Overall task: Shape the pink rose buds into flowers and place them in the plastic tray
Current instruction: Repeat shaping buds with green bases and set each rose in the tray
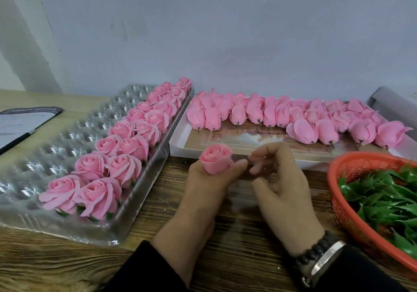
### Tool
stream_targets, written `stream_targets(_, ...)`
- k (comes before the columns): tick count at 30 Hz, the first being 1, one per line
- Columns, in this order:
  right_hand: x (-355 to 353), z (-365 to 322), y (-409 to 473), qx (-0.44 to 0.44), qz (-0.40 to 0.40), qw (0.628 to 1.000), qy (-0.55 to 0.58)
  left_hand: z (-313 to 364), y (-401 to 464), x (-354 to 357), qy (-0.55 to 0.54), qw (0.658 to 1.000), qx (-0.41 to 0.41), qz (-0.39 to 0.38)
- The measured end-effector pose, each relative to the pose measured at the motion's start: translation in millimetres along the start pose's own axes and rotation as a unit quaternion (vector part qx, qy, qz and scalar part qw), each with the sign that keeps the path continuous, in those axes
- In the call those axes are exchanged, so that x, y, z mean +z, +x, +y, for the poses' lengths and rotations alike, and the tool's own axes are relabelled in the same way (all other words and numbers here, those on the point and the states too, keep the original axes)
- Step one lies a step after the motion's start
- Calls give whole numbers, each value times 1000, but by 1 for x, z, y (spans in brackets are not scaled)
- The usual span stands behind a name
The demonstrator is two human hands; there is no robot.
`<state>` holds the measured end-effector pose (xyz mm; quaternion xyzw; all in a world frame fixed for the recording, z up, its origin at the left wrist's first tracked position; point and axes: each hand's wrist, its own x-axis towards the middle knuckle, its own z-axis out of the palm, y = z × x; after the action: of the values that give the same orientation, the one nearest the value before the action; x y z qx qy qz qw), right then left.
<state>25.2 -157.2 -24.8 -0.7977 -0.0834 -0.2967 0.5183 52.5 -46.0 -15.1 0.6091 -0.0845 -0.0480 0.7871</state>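
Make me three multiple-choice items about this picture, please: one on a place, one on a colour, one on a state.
1. Where is the clear plastic tray with shaped pink roses?
A. left of the white flat box
B. inside the basket
C. on the notebook

2. What colour is the round mesh basket of green plastic leaves?
A. blue
B. orange-red
C. white

3. What does the left hand do?
A. lies flat on the table
B. grips a pink rose bud
C. holds a leaf

Answers: 1 A, the tray lies beside the white flat box of unshaped buds. 2 B, its rim is orange-red. 3 B, its fingers curl round the pink rose bud.
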Motion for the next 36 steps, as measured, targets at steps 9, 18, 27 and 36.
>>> stream_targets(9, 10, -2, -2, 5, -135, 987, -83, -3, -1, 3, -151, 987, -38, -33)
stream_targets(18, 4, 2, -2, 5, -190, 978, -86, 2, 5, -7, -131, 983, -106, -69)
stream_targets(27, 4, 0, -3, 50, -231, 968, -77, 3, 6, -7, -140, 988, -60, -29)
stream_targets(36, 5, -4, -4, 78, -154, 985, -17, 2, 2, -1, -143, 986, -67, -63)
